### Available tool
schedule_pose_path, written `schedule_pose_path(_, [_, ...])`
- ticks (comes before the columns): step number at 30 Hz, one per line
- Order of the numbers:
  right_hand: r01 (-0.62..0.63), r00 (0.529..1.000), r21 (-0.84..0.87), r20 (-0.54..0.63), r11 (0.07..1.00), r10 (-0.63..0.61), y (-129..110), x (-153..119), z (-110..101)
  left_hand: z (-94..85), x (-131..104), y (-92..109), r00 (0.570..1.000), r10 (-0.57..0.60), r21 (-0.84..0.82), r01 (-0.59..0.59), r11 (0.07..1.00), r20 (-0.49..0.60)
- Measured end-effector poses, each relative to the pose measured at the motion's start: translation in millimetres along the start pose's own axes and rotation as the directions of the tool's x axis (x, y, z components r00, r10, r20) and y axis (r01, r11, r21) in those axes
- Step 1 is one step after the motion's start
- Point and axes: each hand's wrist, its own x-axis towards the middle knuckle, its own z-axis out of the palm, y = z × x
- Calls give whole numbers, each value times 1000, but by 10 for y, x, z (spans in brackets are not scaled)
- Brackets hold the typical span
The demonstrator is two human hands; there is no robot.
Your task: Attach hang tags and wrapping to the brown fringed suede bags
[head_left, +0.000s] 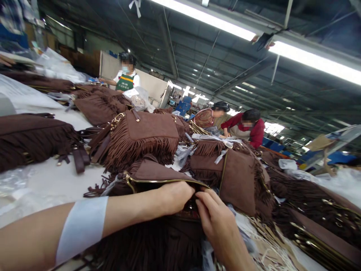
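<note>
A dark brown fringed handbag (158,171) lies in front of me with its gold zip undone. My left hand (176,195) reaches over the zipped edge into the mouth of the bag. Its fingers are curled, their tips hidden inside, and I cannot make out what they hold. My right hand (218,216) grips the bag at the right end of the opening, thumb and fingers bent around the edge. Small shiny spots show in the dark gap between both hands. Long fringe (152,244) hangs below my left forearm, which wears a pale band (83,227).
Several similar fringed bags surround this one, including a brown bag (149,128) behind and a zipped bag (238,180) at right. Clear plastic (17,188) lies left, pale cords (273,248) lower right. A person in a green apron (125,82) and two others work across the table.
</note>
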Motion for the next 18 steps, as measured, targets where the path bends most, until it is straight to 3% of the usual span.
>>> schedule_pose_path(1, [49, 997, 51, -67, 998, -45, 12, -70, -10, -81, -79, 45, 999, 48, 51, -48, 998, -11])
schedule_pose_path(3, [20, 994, 227, -106, 974, 4, 1, -170, -17, -244, -244, 128, 988, 139, 26, -137, 990, -68])
schedule_pose_path(4, [-41, 994, 355, -80, 934, 74, -25, -193, -15, -313, -315, 162, 980, 162, -62, -170, 984, -115])
schedule_pose_path(6, [-175, 976, 616, 5, 768, 218, -109, -186, -8, -405, -412, 209, 981, 112, -359, -162, 919, -156])
schedule_pose_path(8, [-225, 937, 782, 9, 581, 350, -210, -130, 1, -424, -448, 227, 998, -10, -681, -33, 732, -59])
schedule_pose_path(10, [-174, 884, 849, -88, 499, 459, -299, -69, 14, -384, -450, 228, 995, -77, -845, 99, 526, 69])
schedule_pose_path(11, [-136, 862, 859, -142, 493, 487, -334, -46, 23, -350, -448, 226, 991, -81, -873, 131, 470, 105])
schedule_pose_path(14, [-56, 862, 852, -222, 521, 456, -389, -17, 59, -236, -455, 233, 991, -26, -873, 126, 472, 129])
schedule_pose_path(16, [-62, 893, 843, -192, 535, 406, -378, -13, 71, -166, -462, 249, 992, 5, -856, 107, 505, 127])
schedule_pose_path(18, [-88, 917, 877, -114, 473, 382, -316, -3, 56, -109, -459, 266, 996, -6, -856, 79, 510, 88])
